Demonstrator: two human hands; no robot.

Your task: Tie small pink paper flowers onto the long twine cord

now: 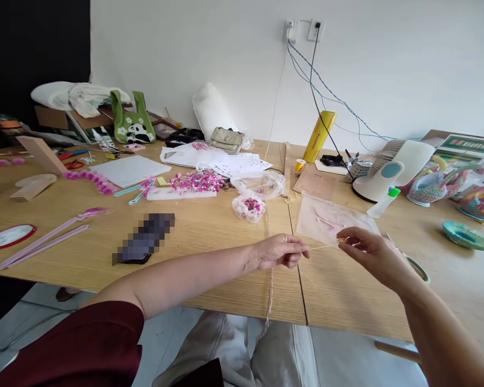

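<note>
My left hand (280,251) is over the table's middle, its fingers pinched on one end of a thin pale thread (321,247). To its right, my right hand (361,250) pinches a small yellowish piece (341,240) at the thread's other end. The thread runs taut between the two hands. Behind them a clear plastic sheet (312,215) lies on the table with a few pink bits on it. A braided pale cord (270,293) passes below my left wrist and hangs over the table's front edge.
Pink flower pieces (197,181) lie behind on a white block. A bag of pink bits (249,207) sits beyond my left hand. A dark phone (147,236) is at the left. At the right are a white fan (381,174), scissors (417,269) and a green-capped bottle (383,203).
</note>
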